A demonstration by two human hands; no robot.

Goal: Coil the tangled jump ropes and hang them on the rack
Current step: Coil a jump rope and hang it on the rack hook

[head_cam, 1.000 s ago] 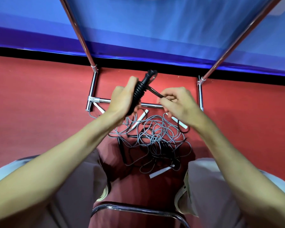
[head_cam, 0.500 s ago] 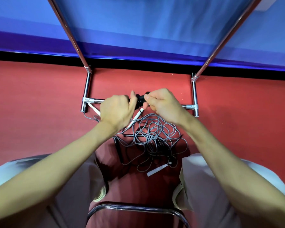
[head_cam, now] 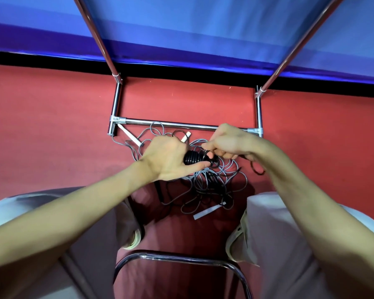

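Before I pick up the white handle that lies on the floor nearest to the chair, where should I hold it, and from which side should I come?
Judging by its pose, grip the white handle near its free lower-left end, coming from the chair side. It lies flat and slanted; its upper-right end joins the grey rope tangle, so that end is crowded with loops.

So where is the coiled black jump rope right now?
Mid-frame in the head view: the left hand grips the coiled black jump rope, above the tangled grey ropes.
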